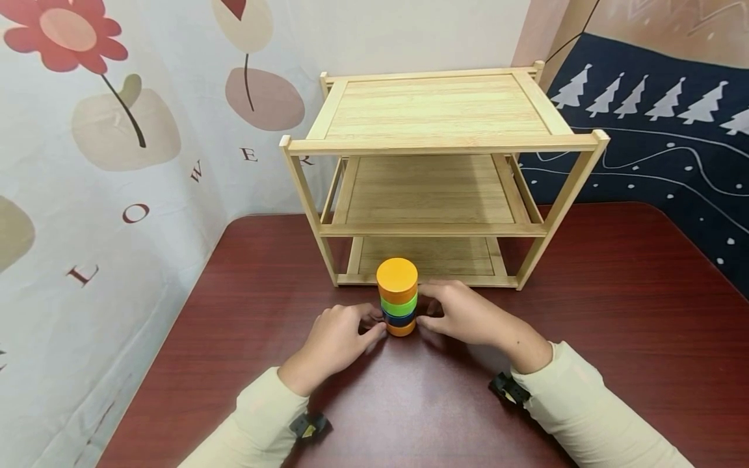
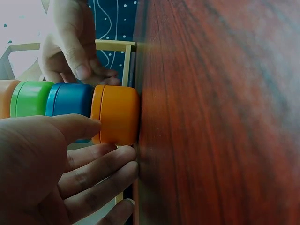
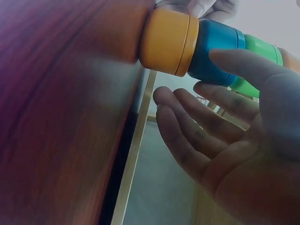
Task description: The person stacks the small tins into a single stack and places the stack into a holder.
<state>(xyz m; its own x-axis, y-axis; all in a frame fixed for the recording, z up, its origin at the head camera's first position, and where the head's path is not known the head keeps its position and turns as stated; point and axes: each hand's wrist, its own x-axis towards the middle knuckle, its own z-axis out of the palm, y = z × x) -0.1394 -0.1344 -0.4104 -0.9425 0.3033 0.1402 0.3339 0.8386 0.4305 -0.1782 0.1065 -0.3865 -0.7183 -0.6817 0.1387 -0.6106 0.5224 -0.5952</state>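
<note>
Upright stack of round containers (image 1: 399, 299) on the reddish-brown table (image 1: 404, 409), just on the near side of a wooden shelf rack (image 1: 439, 143); orange base (image 2: 121, 115), then blue piece (image 2: 74, 99), green piece (image 2: 36, 96), orange top piece (image 1: 398, 274) (all lined up, no visible lean). Left hand (image 1: 335, 339) at left of stack, thumb and fingers apart at the base, fingers nearly straight; can't tell if it presses. Right hand (image 1: 468, 316) at right, thumb spread from loosely bent fingers, beside the blue piece, contact unclear. Both sleeves pale, dark band at each wrist. Flower-print cloth (image 1: 175, 58) far left, navy tree-print cloth (image 1: 649, 143) far right.
</note>
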